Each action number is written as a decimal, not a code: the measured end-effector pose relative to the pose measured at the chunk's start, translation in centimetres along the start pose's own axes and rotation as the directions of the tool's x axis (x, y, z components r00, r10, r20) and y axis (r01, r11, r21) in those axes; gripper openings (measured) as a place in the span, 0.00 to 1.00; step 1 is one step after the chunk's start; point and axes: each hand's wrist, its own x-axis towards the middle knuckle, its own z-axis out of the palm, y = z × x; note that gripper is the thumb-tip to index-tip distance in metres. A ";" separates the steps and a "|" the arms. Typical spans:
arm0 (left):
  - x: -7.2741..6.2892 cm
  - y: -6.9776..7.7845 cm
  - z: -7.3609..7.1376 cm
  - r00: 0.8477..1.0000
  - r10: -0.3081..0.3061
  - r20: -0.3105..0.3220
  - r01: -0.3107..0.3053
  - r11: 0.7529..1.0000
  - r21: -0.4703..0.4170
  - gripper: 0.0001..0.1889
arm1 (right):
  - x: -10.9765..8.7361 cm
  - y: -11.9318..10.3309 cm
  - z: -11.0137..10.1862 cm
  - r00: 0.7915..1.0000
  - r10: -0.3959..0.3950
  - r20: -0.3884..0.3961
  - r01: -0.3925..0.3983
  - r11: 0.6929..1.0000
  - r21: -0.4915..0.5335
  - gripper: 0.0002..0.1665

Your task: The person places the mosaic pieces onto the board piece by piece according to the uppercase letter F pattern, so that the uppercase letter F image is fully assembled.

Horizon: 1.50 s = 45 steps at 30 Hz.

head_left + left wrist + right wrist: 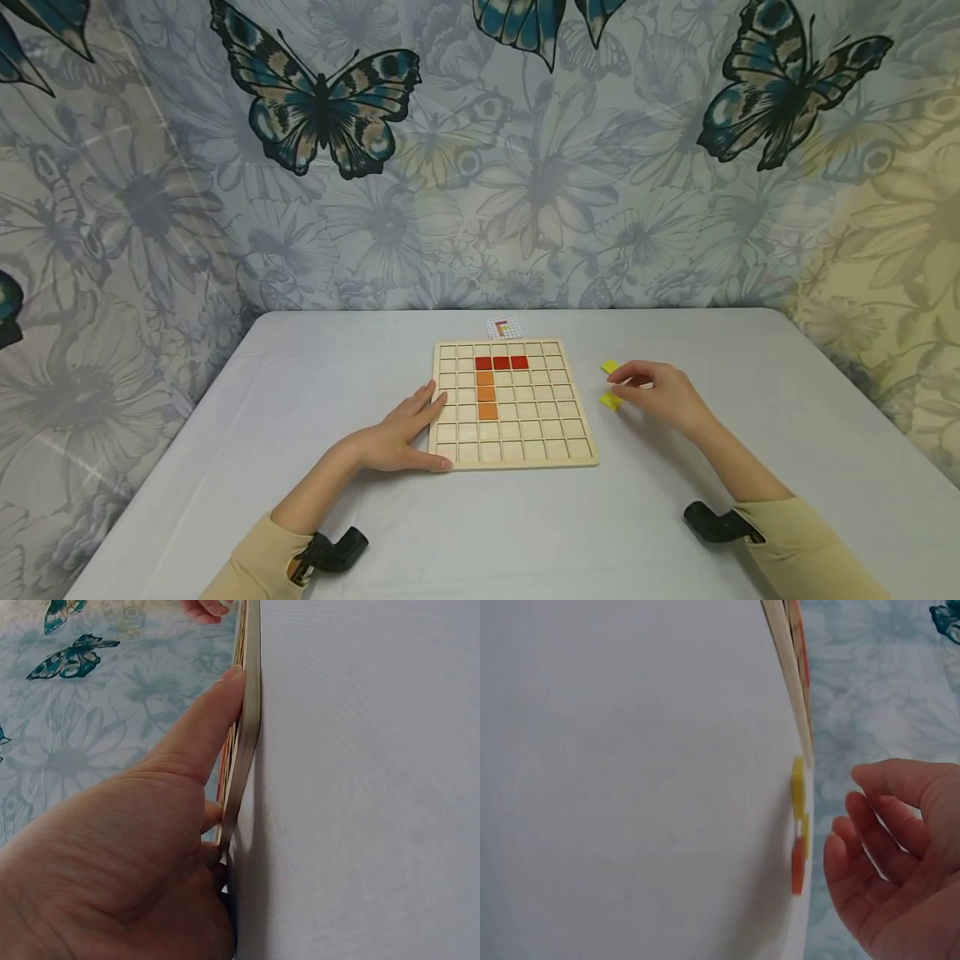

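Note:
A pale wooden grid board (525, 433) lies on the table, holding a row of red tiles (502, 363) and a column of orange tiles (486, 393) below the row's left end. My left hand (397, 433) touches the board's left side, fingers extended and thumb at its near left corner. In the left wrist view, the thumb (202, 727) lies along the board's edge. My right hand (660, 396) hovers right of the board above yellow tiles (611, 402), its fingers loosely bent and holding nothing. The right wrist view also shows an orange tile (798, 868) beside them.
A small printed pattern card (503, 328) lies just beyond the board's far edge. The table (300, 367) has a white cover and meets a butterfly-patterned backdrop (525, 208). Black devices (341, 550) sit at both sleeve cuffs.

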 end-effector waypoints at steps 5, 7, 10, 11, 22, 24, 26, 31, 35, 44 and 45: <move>0.0 -0.1 0.1 1.000 0.000 -0.001 0.000 1.000 -0.004 0.55 | -0.1 1.3 -0.7 0.999 0.033 -0.002 -0.033 0.997 -0.063 0.11; 0.0 0.0 0.1 1.000 -0.002 0.001 0.002 1.000 -0.004 0.54 | -0.1 1.6 -0.8 0.999 0.040 0.002 -0.040 0.997 -0.068 0.11; 0.0 -0.1 0.0 1.000 -0.005 0.000 0.005 1.000 -0.002 0.54 | -0.2 1.9 -1.0 0.999 0.044 0.005 -0.043 0.996 -0.081 0.12; 0.0 -0.1 0.0 1.000 -0.006 -0.001 0.006 1.000 -0.002 0.54 | -0.2 1.9 -1.0 0.999 0.044 0.008 -0.044 0.995 -0.084 0.13; -0.1 0.0 0.0 1.000 -0.002 -0.003 0.002 1.000 -0.001 0.54 | 0.0 1.8 -0.7 0.998 0.050 0.036 -0.046 0.994 -0.099 0.12; -0.1 0.1 0.0 1.000 -0.004 -0.003 0.004 1.000 -0.002 0.54 | 0.0 1.8 -0.6 0.998 0.055 0.041 -0.051 0.994 -0.096 0.12; -0.1 0.2 -0.1 1.000 -0.006 -0.002 0.006 1.000 -0.003 0.54 | 0.0 1.8 -0.7 0.998 0.054 0.043 -0.050 0.994 -0.094 0.12; -0.1 0.2 -0.1 1.000 -0.008 0.002 0.008 1.000 0.004 0.54 | -0.2 1.8 -0.9 0.998 0.049 0.039 -0.044 0.993 -0.107 0.13; -0.1 0.1 -0.1 1.000 0.001 0.001 -0.001 1.000 0.012 0.54 | -0.2 1.9 -0.9 0.998 0.049 0.027 -0.045 0.992 -0.116 0.14; -0.1 0.2 -0.1 1.000 0.001 0.006 -0.001 1.000 0.014 0.54 | -0.3 1.9 -1.0 0.999 0.040 0.004 -0.040 0.993 -0.114 0.14; -0.1 0.2 -0.1 1.000 0.001 0.005 -0.001 1.000 0.012 0.54 | -0.3 1.9 -1.0 0.999 0.041 0.003 -0.040 0.993 -0.113 0.14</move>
